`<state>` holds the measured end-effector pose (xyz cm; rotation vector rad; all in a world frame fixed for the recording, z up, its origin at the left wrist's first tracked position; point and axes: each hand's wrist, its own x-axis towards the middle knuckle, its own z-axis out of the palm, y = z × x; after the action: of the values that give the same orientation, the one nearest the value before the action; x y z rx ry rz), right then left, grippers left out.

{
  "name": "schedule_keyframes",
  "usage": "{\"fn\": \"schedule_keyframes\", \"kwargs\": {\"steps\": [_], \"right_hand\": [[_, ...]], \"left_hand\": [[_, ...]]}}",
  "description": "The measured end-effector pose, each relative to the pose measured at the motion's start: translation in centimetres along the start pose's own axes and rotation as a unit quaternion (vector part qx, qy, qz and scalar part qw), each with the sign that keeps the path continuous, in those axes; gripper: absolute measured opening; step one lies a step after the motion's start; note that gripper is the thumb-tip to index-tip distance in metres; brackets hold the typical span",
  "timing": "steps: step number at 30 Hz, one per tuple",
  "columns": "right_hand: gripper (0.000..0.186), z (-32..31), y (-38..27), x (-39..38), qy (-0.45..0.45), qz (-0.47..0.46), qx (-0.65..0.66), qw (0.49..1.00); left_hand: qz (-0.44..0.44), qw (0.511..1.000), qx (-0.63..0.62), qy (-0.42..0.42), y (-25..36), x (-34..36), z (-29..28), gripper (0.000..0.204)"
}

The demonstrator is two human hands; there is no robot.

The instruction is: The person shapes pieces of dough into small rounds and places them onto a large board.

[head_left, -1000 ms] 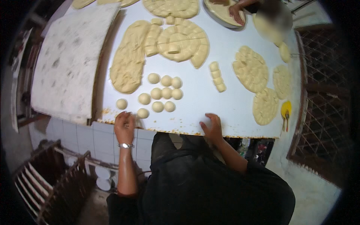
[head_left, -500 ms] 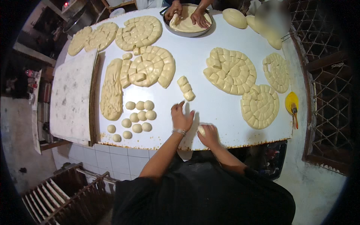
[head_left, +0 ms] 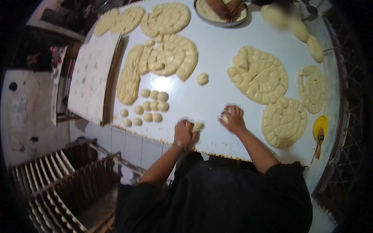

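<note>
Near the table's front edge my left hand (head_left: 185,133) is closed, fingers curled, with a dough piece (head_left: 197,126) against its thumb side. Farther right, my right hand (head_left: 234,118) is cupped on the tabletop over another small dough piece (head_left: 224,118), which shows partly at its fingertips. A single cut lump of dough (head_left: 202,79) lies beyond them, mid-table. Several smooth round dough balls (head_left: 154,105) sit in loose rows to the left of my left hand. Beyond my right hand rests a dough slab scored into chunks (head_left: 260,73).
More scored slabs (head_left: 171,56) and a long dough strip (head_left: 130,75) lie left. A stack of boards (head_left: 93,73) stands at the left edge. A co-worker's hands (head_left: 227,9) press dough in a round pan (head_left: 221,23). A brush (head_left: 320,143) rests on a yellow dish (head_left: 320,124) at right.
My left hand has come back toward the front edge with a dough piece; one lump now lies where several stood in a row. My right hand has shifted forward and right. The view has turned.
</note>
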<state>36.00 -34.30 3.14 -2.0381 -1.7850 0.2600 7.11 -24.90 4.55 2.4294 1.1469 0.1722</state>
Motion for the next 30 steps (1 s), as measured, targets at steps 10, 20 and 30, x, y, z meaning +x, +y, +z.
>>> {"fn": "schedule_keyframes", "kwargs": {"steps": [10,20,30], "right_hand": [[0.043,-9.5,-11.3,6.5,-0.011,0.135,0.533,0.835],[0.042,3.1,-2.8,-2.1,-0.060,-0.012,-0.009,0.998],[0.027,5.8,-0.7,-1.9,-0.054,-0.033,0.057,0.996]], "left_hand": [[0.120,0.907,-0.386,0.114,8.9,3.7,-11.1,0.033],[-0.047,0.998,-0.009,-0.043,-1.8,-6.8,2.8,0.033],[0.095,0.990,-0.102,-0.014,-1.2,-2.1,3.5,0.028]]}}
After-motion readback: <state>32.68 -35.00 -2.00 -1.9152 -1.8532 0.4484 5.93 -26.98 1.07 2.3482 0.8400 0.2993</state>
